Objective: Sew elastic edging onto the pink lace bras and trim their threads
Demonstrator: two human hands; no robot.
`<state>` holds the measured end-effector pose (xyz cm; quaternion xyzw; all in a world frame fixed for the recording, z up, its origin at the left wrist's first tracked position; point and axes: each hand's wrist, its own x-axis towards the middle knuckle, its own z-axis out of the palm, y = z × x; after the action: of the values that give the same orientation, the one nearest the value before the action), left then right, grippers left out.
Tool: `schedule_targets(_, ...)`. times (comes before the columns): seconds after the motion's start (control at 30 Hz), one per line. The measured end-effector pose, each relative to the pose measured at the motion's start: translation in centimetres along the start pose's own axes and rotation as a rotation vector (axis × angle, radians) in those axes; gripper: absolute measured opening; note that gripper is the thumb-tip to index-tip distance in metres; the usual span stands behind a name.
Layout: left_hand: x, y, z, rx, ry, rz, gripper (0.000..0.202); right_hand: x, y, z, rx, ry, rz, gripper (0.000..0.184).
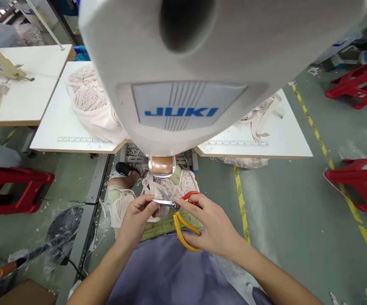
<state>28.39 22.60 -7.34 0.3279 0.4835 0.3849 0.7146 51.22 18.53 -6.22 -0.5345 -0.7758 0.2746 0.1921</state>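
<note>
My right hand [210, 226] grips a pair of scissors [181, 220] with one red and one yellow handle loop. The short blades point left and meet a piece of pale lace fabric [161, 188]. My left hand [135, 220] pinches that fabric right at the blade tips. The fabric drapes over my lap, which is covered in lilac cloth [173, 275]. Both hands work just below the grey head of a JUKI sewing machine [183, 72], which fills the top of the view.
White sewing tables [53, 127] stand beyond the machine, with a heap of pale lace pieces [89, 103] on the left one and straps [262, 114] on the right. Red plastic stools [12, 188] sit left and right [361, 182]. Yellow floor tape [326, 152] runs along the concrete.
</note>
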Motion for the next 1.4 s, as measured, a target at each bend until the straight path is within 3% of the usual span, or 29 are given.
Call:
schedule_targets(0.5,-0.4,0.0,-0.2,0.253,0.004,0.072,0.021,1.0,0.1,-0.9,0.154,-0.029,0.131,0.067)
schedule_targets(0.77,-0.7,-0.7,0.5,0.386,0.074,0.211,0.018,2.4,-0.2,0.4,0.285,0.072,0.119,0.059)
schedule_targets(1.07,-1.3,-1.3,0.4,0.361,0.087,0.211,0.017,1.3,1.1,0.5,0.314,0.041,0.181,0.057)
schedule_targets(1.27,-1.6,-1.1,0.6,0.550,0.090,0.293,0.015,1.8,0.0,0.7,0.386,0.044,0.168,0.057)
schedule_targets(1.4,-1.9,-1.1,0.3,0.555,0.080,0.277,0.016,1.7,0.4,0.8,0.416,0.040,0.141,0.057)
